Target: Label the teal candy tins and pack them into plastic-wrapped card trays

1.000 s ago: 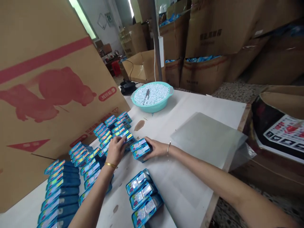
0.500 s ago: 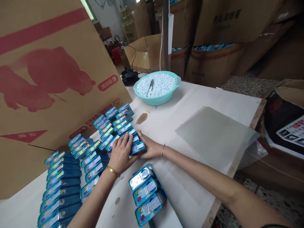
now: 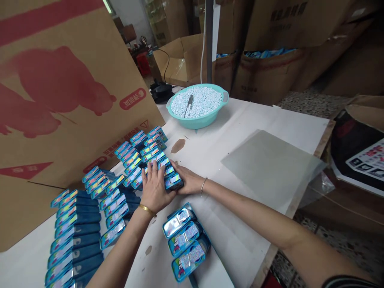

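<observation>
Rows of small blue boxes (image 3: 85, 230) with shiny tops stand on the white table at the left and centre. My left hand (image 3: 155, 190), with a gold bracelet, lies over the near side of the central group, its fingers spread on the box tops. Against the right side of the same group, my right hand (image 3: 187, 180) is placed at the end box (image 3: 173, 181), its fingers partly hidden behind the boxes. Several filled blue boxes (image 3: 189, 260) lie in a tray (image 3: 214, 262) in front of my hands.
A turquoise basin (image 3: 199, 122) of pale pellets, with a dark tool (image 3: 189, 103) in it, stands at the back. A translucent sheet (image 3: 270, 168) lies at the right. A large printed carton (image 3: 60, 140) rises at the left. More cartons (image 3: 270, 76) stand behind.
My left hand has shifted slightly and its fingers are more spread over the box tops. My right hand stays beside the end box. The view has tilted slightly down.
</observation>
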Available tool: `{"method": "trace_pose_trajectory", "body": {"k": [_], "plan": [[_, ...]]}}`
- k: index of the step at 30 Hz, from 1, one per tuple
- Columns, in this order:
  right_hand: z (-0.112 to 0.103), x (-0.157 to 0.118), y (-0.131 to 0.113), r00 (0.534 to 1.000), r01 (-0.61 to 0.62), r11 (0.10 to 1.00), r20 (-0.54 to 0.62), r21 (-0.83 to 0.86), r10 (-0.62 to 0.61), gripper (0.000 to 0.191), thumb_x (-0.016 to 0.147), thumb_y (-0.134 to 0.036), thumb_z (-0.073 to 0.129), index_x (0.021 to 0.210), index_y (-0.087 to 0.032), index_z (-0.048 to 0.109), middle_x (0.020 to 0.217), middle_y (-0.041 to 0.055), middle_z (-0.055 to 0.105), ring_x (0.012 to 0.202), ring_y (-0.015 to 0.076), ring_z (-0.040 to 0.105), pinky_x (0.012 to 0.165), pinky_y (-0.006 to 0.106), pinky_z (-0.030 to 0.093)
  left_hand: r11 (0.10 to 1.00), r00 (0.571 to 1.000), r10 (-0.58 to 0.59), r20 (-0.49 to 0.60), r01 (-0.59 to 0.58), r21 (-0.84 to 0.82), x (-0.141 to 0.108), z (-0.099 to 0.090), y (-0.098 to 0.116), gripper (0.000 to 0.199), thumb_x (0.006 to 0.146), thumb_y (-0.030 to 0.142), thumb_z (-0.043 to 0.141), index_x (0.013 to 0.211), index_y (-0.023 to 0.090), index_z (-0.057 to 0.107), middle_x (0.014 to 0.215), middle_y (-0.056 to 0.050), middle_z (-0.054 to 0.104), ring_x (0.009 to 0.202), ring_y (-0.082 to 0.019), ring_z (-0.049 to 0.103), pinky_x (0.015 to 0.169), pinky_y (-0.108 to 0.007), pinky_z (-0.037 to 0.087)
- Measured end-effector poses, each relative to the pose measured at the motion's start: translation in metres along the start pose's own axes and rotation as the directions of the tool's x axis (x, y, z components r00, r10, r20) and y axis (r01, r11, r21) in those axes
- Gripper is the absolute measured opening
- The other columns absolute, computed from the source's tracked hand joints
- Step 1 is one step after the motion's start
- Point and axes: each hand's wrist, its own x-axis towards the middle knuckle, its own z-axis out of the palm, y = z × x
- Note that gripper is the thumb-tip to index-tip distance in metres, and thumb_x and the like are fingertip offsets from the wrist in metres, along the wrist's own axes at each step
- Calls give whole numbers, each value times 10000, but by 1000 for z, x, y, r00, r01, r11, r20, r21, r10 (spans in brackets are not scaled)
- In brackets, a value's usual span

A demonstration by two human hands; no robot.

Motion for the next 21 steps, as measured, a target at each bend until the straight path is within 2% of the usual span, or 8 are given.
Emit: {"method": "trace_pose_trajectory", "body": {"k": [3,8,10,13,15,17,19,21], "plan": [[-3,-1,2,1000,26,1000,12,12,-26,1167,606,-270,777,1494,-218,20,1489,148,312,1295,299,409,1055,444,357,1000,1000,-7,-15,7,24,1,0,7,792,635,434,676,1283,54,428,1479,-292,270,1398,-417,194,1113,-596,119],[-2,-6,3,999,-42,996,32,-80,45,1125,632,-290,772,1491,-183,55,1412,168,421,1231,309,473,1039,466,358,997,999,-5,-34,7,73,0,-7,13,778,636,452,671,1272,61,450,1379,-284,390,1307,-415,342,1093,-578,158],[-1,-7,3,997,-66,992,39,-108,71,1146,635,-323,777,1494,-166,36,1425,184,401,1274,321,430,1062,481,332,997,1000,-7,17,6,78,6,-14,11,877,605,523,680,1328,100,418,1309,-246,446,1218,-406,421,1037,-555,259],[-5,-15,-2,989,-137,977,32,-165,144,1168,643,-356,773,1498,-133,11,1503,216,255,1382,359,251,1112,530,247,995,991,-18,132,4,104,20,-21,8,1055,559,598,684,1434,156,295,1259,-216,465,1136,-407,461,919,-510,365],[-10,-32,-13,980,-196,962,-20,-191,196,1075,718,-355,714,1502,-134,13,1535,199,180,1420,359,132,1133,555,190,994,984,-33,174,14,109,27,-23,6,1090,544,596,698,1454,176,268,1235,-208,475,1112,-409,471,888,-502,379],[-15,-60,-32,968,-234,956,-141,-180,210,887,834,-346,591,1507,-163,43,1538,161,201,1433,323,100,1146,548,181,996,983,-65,172,53,78,29,-25,5,1079,536,567,722,1451,200,281,1200,-185,497,1088,-398,488,881,-505,385],[-17,-97,-60,938,-242,958,-290,-157,189,724,909,-356,485,1505,-212,101,1514,123,276,1435,281,122,1153,523,203,993,986,-121,112,120,12,21,-33,3,1071,528,549,744,1442,213,296,1187,-166,509,1093,-392,490,897,-523,386],[-12,-136,-91,922,-241,958,-345,-159,175,722,902,-420,506,1500,-254,138,1492,100,323,1432,276,144,1147,518,231,980,984,-176,-16,174,-98,2,-51,1,1093,524,554,757,1445,206,281,1235,-162,491,1147,-391,466,950,-551,364]]}}
